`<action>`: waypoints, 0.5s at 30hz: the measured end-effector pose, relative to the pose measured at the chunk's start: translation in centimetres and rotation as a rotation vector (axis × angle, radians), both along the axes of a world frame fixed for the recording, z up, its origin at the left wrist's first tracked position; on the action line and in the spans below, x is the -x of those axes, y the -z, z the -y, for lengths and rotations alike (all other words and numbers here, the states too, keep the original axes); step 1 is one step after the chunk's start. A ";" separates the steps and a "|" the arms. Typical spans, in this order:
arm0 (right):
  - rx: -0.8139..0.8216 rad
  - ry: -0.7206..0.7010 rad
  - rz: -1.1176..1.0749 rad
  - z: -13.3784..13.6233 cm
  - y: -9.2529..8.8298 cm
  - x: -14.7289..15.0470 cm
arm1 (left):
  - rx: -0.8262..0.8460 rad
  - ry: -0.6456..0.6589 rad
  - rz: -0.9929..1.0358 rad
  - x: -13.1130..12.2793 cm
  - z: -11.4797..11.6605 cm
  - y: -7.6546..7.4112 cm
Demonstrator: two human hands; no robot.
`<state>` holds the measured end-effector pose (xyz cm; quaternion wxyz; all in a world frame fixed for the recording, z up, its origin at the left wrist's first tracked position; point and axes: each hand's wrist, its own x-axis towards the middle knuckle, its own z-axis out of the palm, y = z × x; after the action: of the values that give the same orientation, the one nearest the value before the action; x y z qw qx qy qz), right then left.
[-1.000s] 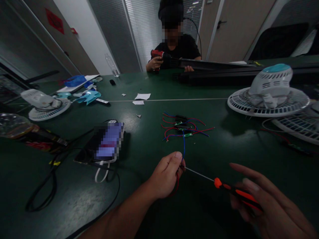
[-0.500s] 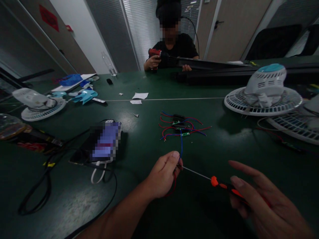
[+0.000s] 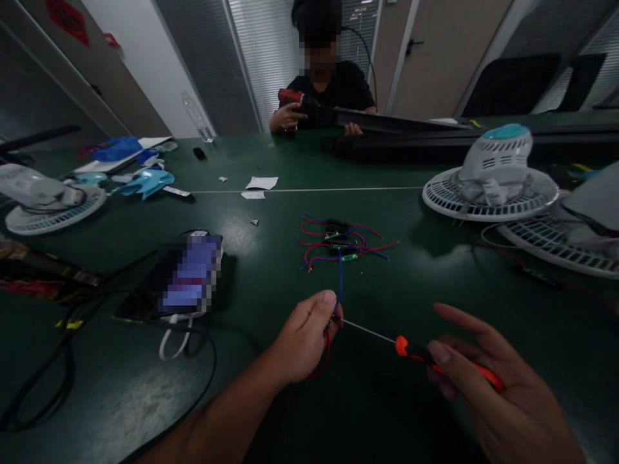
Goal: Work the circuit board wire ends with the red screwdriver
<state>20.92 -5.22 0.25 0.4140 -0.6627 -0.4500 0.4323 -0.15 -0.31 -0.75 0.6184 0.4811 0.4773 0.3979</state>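
My left hand [image 3: 309, 335] is closed in a pinch on a small part, mostly hidden by the fingers. A blue wire [image 3: 340, 280] rises from it and a red wire [image 3: 325, 361] curves down below. My right hand [image 3: 488, 367] grips an orange and black screwdriver [image 3: 420, 353] between thumb and fingers, its index finger stretched out. The screwdriver's thin shaft reaches left to the part in my left hand; the exact contact of its tip is hidden. Just beyond lie several small circuit boards [image 3: 349, 257] with red and blue wires and black pieces [image 3: 337, 226].
Fan heads on white grilles stand at the right [image 3: 491, 200] and left [image 3: 58, 209]. A phone [image 3: 193, 277] with cables and a bottle [image 3: 43, 274] lie left. Paper scraps [image 3: 262, 183] lie farther back. Across the table, a person holds a red drill [image 3: 291, 98] against a long black bar.
The view has shifted slightly to the right, so things sit farther left. My right fingers have shifted along the screwdriver handle, showing its end. My left hand keeps its pinch.
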 end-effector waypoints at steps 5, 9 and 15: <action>-0.059 -0.006 -0.057 0.1 -0.1 0.1 | -0.009 0.008 -0.010 0.0 0.0 -0.1; -0.019 0.031 -0.078 0.1 0.1 0.1 | -0.012 0.016 -0.030 0.0 0.0 -0.3; 0.098 0.027 -0.069 0.1 0.2 -0.2 | -0.004 0.011 -0.024 0.0 0.0 -0.1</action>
<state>21.08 -5.33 0.07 0.4021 -0.6729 -0.4048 0.4708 -0.14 -0.27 -0.64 0.6139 0.4896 0.4812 0.3897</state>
